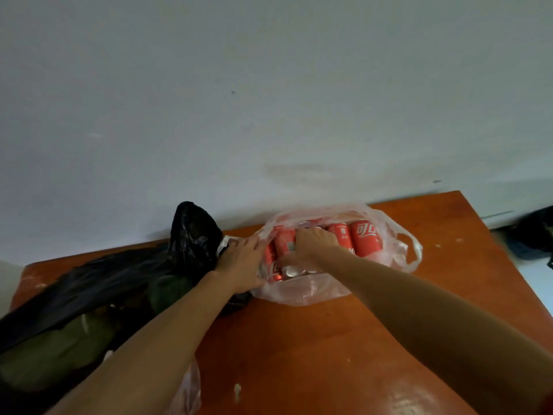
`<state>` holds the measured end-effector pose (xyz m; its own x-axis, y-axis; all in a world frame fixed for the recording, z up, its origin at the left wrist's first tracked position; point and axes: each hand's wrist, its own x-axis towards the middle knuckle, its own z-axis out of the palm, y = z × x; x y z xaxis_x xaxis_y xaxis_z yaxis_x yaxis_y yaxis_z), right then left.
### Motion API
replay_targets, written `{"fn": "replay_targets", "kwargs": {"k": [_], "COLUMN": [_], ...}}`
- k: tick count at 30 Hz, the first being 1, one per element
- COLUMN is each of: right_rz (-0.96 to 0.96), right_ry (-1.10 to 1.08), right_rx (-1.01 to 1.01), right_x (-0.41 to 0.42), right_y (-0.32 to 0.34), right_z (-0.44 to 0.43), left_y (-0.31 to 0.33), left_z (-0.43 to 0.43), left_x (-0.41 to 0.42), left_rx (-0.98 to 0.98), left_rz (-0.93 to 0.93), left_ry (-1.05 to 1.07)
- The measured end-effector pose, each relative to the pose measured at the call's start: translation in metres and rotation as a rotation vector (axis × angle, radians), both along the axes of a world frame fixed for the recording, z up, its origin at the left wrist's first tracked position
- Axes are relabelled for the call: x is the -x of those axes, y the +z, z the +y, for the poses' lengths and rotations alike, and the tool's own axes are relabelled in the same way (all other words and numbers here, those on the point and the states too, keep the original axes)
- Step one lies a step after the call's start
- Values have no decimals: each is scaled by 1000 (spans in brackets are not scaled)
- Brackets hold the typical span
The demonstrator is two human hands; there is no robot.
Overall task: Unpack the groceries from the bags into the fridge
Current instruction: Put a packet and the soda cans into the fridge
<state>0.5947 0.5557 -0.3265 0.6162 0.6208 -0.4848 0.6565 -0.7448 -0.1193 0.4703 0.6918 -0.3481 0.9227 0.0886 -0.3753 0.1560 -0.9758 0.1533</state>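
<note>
A clear plastic bag (398,250) lies open on the orange-brown table (344,339), against the wall. Several red soda cans (366,238) lie inside it. My right hand (311,247) reaches into the bag, its fingers curled round one red can (284,242). My left hand (242,265) lies with straight fingers against the bag's left edge, pressing the plastic aside. The fridge is not in view.
A black plastic bag (119,277) holding green produce (54,354) sprawls across the table's left side. Another bit of clear plastic (188,390) shows at the near edge. The white wall (269,100) stands right behind the table. Dark things (535,235) sit past the right edge.
</note>
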Motion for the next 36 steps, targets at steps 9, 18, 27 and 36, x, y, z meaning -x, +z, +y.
{"fn": "replay_targets", "kwargs": {"k": [9, 18, 27, 36], "right_rz": [122, 949, 656, -35], "right_ry": [-156, -705, -590, -700], "right_rx": [33, -392, -859, -452], "right_x": [13, -9, -46, -85], "right_y": [14, 67, 129, 46], "right_z": [3, -69, -109, -176], "left_y": [3, 31, 60, 40], "left_z": [-2, -17, -63, -136], "left_x": [-3, -13, -42, -78], "left_rx": [-11, -84, -63, -14], "left_rz": [15, -54, -306, -457], "left_ry": [8, 27, -26, -416]}}
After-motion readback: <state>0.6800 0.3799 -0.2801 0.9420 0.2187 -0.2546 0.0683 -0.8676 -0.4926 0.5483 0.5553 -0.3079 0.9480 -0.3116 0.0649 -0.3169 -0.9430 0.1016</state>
